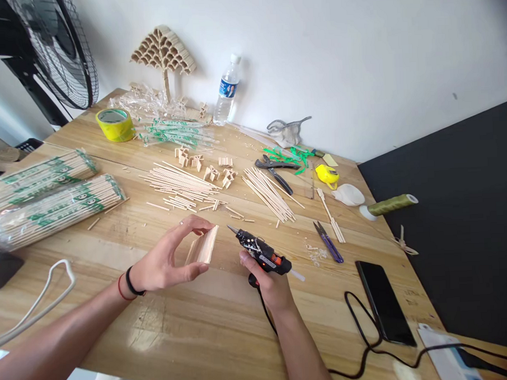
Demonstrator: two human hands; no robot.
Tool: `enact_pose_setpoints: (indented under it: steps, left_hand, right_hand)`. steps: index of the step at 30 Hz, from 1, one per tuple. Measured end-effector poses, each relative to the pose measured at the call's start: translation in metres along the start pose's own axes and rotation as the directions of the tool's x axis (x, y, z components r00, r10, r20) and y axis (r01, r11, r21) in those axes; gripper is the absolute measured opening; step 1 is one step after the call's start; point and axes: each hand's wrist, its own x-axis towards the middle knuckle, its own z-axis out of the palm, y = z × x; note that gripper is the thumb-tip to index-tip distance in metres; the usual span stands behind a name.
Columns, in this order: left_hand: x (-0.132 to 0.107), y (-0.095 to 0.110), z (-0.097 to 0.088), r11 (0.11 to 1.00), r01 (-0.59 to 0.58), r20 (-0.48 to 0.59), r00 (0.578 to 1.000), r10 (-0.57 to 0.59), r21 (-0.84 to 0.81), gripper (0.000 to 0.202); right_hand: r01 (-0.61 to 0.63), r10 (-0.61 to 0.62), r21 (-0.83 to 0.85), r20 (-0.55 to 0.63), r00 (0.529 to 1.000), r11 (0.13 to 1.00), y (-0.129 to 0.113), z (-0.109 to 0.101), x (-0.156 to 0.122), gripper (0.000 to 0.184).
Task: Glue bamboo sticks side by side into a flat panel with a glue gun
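My left hand (172,258) grips a small panel of wooden sticks (205,245) by its edges, between thumb and fingers. Wrapped around the handle of a black hot glue gun (262,251) is my right hand (270,284). The gun's nozzle points left at the panel, with a small gap between them. A clear glue stick (297,275) pokes out of the gun's back end. Beyond my hands lie a pile of loose sticks (180,182), a second bundle of sticks (270,195) and several small glued stick pieces (211,173).
Wrapped stick packs (56,210) lie at left, near yellow tape (115,125). A stick-built tree (163,54) and a water bottle (227,90) stand at the back. Pliers (278,169), thread snips (328,243), a tape measure (327,176), a phone (385,302) and a black cable (365,342) occupy the right.
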Motion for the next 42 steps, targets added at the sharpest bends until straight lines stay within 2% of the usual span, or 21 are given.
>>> enact_pose_setpoints:
  steps: [5, 9, 12, 15, 18, 23, 25, 28, 32, 38, 42]
  left_hand:
    - [0.0, 0.001, 0.001, 1.0, -0.003, -0.023, 1.0, 0.003, 0.0, 0.052]
    - [0.0, 0.004, -0.001, 1.0, -0.013, -0.045, 0.999, 0.012, -0.005, 0.05]
    - [0.0, 0.008, -0.002, 0.999, -0.044, -0.011, 0.999, 0.044, 0.0, 0.049]
    - [0.0, 0.013, 0.001, 0.996, -0.088, 0.07, 0.994, 0.087, 0.015, 0.051]
    - [-0.001, 0.017, 0.007, 0.995, -0.102, 0.141, 0.985, 0.102, -0.006, 0.054]
    - [-0.003, 0.013, 0.015, 0.995, -0.102, 0.164, 0.981, 0.104, -0.025, 0.055]
    - [-0.003, 0.011, 0.015, 0.994, -0.079, 0.188, 0.978, 0.092, -0.073, 0.056]
    - [-0.004, 0.012, 0.013, 0.977, -0.01, 0.289, 0.955, 0.073, -0.213, 0.063]
    - [-0.003, 0.016, 0.013, 0.937, 0.095, 0.402, 0.914, 0.051, -0.337, 0.071]
    - [-0.004, 0.008, 0.017, 0.926, 0.119, 0.385, 0.922, 0.031, -0.359, 0.075]
    - [-0.003, 0.002, 0.015, 0.938, 0.125, 0.349, 0.937, -0.005, -0.324, 0.073]
  right_hand:
    - [0.035, -0.036, -0.014, -0.09, 0.995, 0.999, 0.003, -0.003, 0.004, 0.029]
    - [0.072, -0.075, -0.028, -0.143, 0.987, 0.997, -0.012, -0.007, -0.001, 0.029]
    - [0.11, -0.124, -0.095, -0.164, 0.979, 0.989, -0.028, -0.008, 0.001, 0.028]
    - [0.169, -0.187, -0.166, -0.102, 0.977, 0.972, -0.039, -0.006, 0.018, 0.03]
    - [0.215, -0.226, -0.182, -0.037, 0.974, 0.959, -0.043, 0.002, 0.047, 0.03]
    - [0.287, -0.278, -0.223, 0.07, 0.958, 0.932, -0.037, 0.029, 0.091, 0.027]
    - [0.315, -0.293, -0.254, 0.121, 0.948, 0.914, -0.035, 0.043, 0.099, 0.022]
    - [0.375, -0.325, -0.313, 0.203, 0.924, 0.872, -0.031, 0.061, 0.105, 0.009]
    - [0.426, -0.352, -0.369, 0.254, 0.901, 0.826, -0.026, 0.075, 0.113, 0.015]
    - [0.435, -0.356, -0.315, 0.279, 0.892, 0.843, -0.025, 0.08, 0.126, 0.013]
    - [0.397, -0.355, -0.198, 0.216, 0.91, 0.896, -0.035, 0.082, 0.131, 0.011]
